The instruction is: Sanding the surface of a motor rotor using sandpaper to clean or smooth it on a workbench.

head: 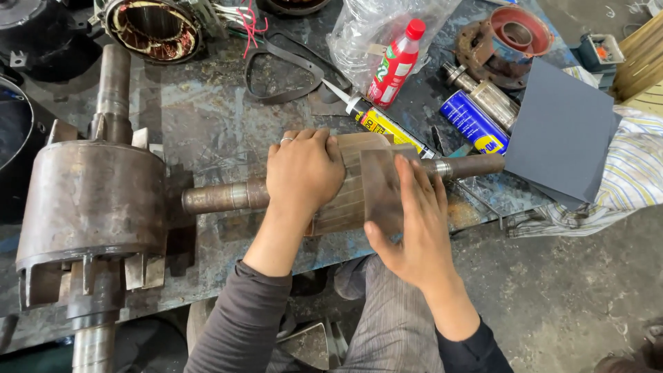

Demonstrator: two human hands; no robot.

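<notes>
A large rusty rotor (90,207) stands at nine o'clock on the desk (207,110); the left hand (304,169) clasps the smaller rotor (352,183) lying at centre; the right hand (414,221), fingers flat, presses a sandpaper piece (380,190) against it; rubbing seems underway, and the next stroke wants steady pressure; a grey sandpaper sheet (559,131) lies at three o'clock.

The left hand (304,169) grips the rotor (352,183), which lies across the desk (207,124). The right hand (414,228) presses a sandpaper strip (380,186) flat against it. A bigger rotor (93,200) sits left; a red bottle (395,63), sealant tube (383,124), blue can (475,123) and grey sheet (563,135) lie beyond.
</notes>
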